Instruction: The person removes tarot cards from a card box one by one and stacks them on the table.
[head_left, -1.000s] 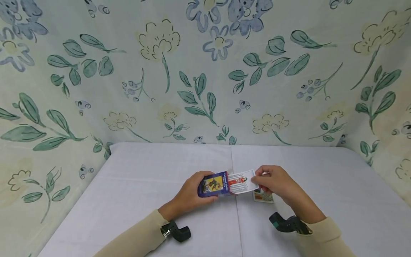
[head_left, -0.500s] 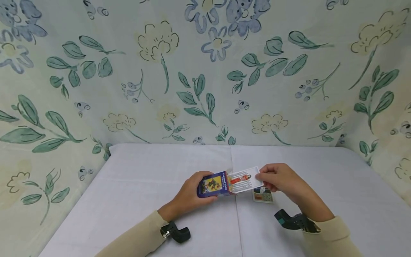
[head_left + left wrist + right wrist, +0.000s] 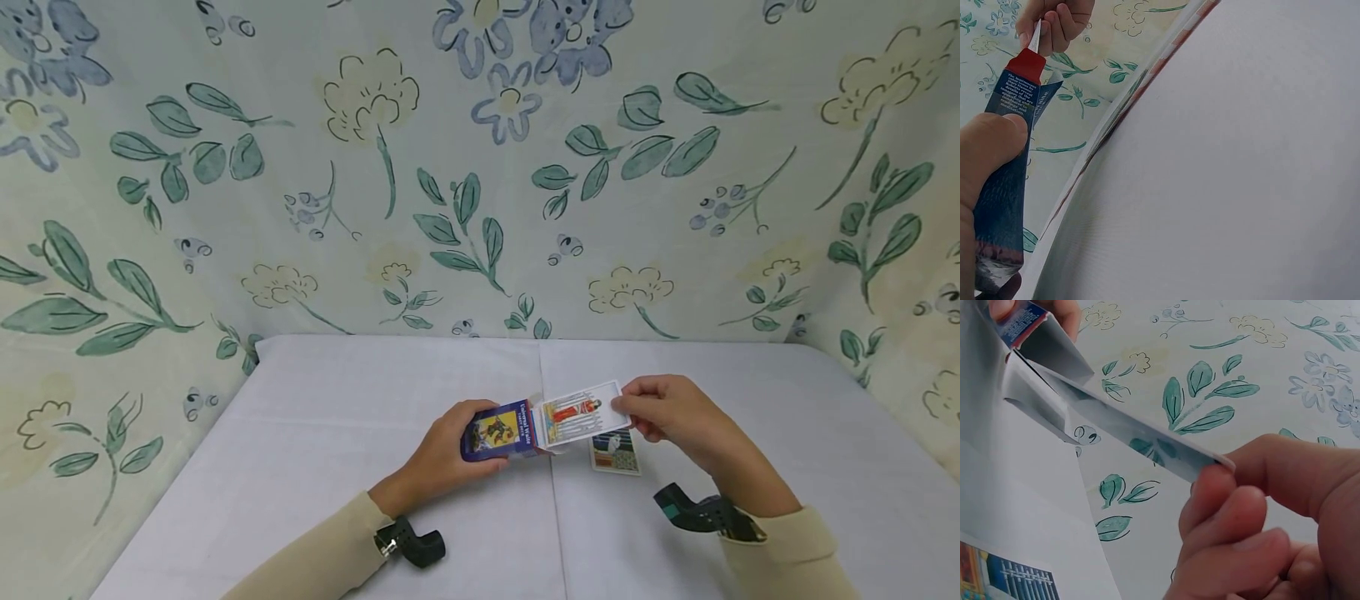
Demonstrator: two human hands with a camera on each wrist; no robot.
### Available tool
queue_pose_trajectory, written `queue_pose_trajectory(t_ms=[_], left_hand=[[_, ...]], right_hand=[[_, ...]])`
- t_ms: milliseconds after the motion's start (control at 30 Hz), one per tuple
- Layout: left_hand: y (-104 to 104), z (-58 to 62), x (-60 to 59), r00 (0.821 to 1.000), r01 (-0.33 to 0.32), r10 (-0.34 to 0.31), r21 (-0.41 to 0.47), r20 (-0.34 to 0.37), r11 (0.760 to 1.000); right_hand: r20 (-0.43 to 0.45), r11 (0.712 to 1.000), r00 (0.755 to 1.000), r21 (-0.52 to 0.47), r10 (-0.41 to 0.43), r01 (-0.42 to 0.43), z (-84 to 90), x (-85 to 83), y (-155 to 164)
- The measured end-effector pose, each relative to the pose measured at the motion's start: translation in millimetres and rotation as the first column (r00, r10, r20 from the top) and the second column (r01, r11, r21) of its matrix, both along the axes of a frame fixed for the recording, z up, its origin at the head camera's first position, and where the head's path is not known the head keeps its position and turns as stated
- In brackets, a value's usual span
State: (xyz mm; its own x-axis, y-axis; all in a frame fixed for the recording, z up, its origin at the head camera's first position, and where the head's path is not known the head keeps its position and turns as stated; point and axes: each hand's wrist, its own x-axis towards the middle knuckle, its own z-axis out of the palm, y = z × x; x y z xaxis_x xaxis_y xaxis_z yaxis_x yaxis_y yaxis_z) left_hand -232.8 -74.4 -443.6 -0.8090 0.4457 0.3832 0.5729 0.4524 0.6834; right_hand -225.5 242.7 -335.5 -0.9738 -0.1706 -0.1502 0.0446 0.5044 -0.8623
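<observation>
My left hand (image 3: 435, 458) grips a blue tarot card box (image 3: 495, 431), thumb across one narrow side in the left wrist view. The box's end flaps stand open toward the right. Between thumb and fingers, my right hand (image 3: 678, 421) pinches the outer end of a white-bordered tarot card (image 3: 576, 414) with a red-robed figure. The card's inner end lies at the box's open mouth. In the right wrist view the card (image 3: 1129, 425) is seen nearly edge-on, stretching from the box to the fingertips. A second tarot card (image 3: 617, 458) lies face up on the table, just below the held card.
A white cloth (image 3: 337, 392) with a crease near the middle covers the table. Behind and at both sides hangs a floral fabric (image 3: 465, 275). A black wrist camera (image 3: 411, 542) sits at the left cuff, another black camera (image 3: 701, 510) at the right.
My right hand has moved right and slightly up, drawing the card farther out of the box. More of its picture shows, and more of the table card is uncovered. The left hand stays put.
</observation>
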Motion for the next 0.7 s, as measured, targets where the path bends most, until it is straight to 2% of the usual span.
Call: queue_pose_trajectory(t_ms=[367, 700], left_hand=[[0.2, 0.9, 0.1, 1.0, -0.004, 0.004, -0.002, -0.007, 1.0], [-0.1, 1.1, 0.1, 1.0, 0.001, -0.001, 0.006, -0.009, 1.0]], right_hand=[[0.013, 0.998, 0.999, -0.041, -0.05, 0.05, 4.1, -0.2, 10.2], [0.045, 0.985, 0.996, -0.152, -0.074, 0.08, 3.8, -2.9, 16.1]])
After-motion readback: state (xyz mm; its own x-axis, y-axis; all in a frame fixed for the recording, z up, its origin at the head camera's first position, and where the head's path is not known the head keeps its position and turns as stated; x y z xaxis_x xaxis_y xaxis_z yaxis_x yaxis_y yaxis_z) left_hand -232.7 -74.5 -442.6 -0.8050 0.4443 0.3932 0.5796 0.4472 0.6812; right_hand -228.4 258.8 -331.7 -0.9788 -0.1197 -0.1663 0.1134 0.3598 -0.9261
